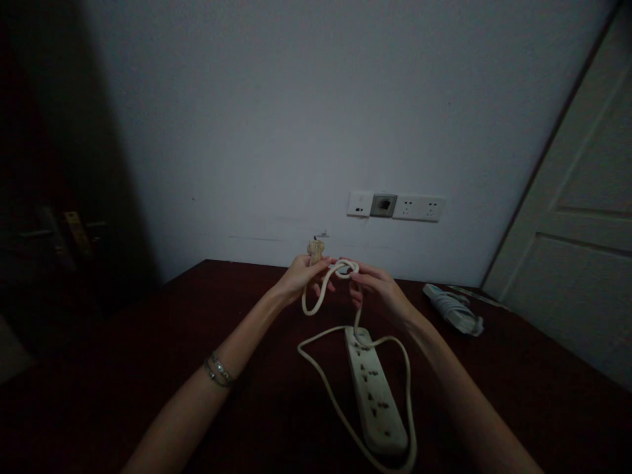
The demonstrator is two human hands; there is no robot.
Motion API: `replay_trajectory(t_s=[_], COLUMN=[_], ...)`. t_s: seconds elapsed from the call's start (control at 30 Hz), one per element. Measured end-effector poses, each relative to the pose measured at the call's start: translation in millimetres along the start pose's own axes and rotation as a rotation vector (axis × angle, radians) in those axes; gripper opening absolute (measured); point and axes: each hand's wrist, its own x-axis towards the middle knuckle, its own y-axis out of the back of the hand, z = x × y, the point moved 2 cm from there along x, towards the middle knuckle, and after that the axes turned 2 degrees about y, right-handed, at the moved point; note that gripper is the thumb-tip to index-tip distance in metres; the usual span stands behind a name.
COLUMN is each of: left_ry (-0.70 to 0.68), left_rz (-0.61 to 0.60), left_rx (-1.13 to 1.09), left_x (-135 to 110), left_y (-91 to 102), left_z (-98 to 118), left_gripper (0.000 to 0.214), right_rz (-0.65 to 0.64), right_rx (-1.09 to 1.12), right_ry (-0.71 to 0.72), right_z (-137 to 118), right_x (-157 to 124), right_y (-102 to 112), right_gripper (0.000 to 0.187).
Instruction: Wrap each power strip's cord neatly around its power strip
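A white power strip [376, 395] lies on the dark red table, its long side running away from me. Its cord [326, 382] loops around it on the tabletop and rises to my hands. My left hand [303, 275] is closed around the cord's plug end, with the yellowed plug [315, 249] standing up above the fingers. Between the hands the cord forms a small knot-like loop [347, 268]. My right hand [378, 286] pinches the cord at the right side of that loop. Some fingertips are hidden behind the cord.
A second power strip [454, 309] with cord wrapped round it lies at the right of the table [237, 316]. Wall sockets [419, 208] sit on the wall behind. A pale door [582, 217] stands at right, a dark door with a handle [76, 230] at left.
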Motion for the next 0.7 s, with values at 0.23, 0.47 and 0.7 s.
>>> replay_trajectory(t_s=[0.23,0.47,0.7], left_ry=[-0.016,-0.034,-0.136], left_rz=[-0.016,0.006,0.101], left_rx=[-0.126,-0.229,-0.225], left_x=[-0.5,4.2,2.1], left_y=[3.9,9.2,39.0], left_z=[0.7,4.0,21.6], left_gripper=[0.039,0.023,0.041], right_rz=[0.057,-0.158,-0.032], right_rx=[-0.223,-0.164,-0.145], right_ry=[-0.038,-0.086,-0.086], right_z=[5.3,20.3,18.1], right_x=[2.6,0.8,1.3], right_y=[0.9,-2.5,-3.7], right_gripper=[0.046,0.044,0.039])
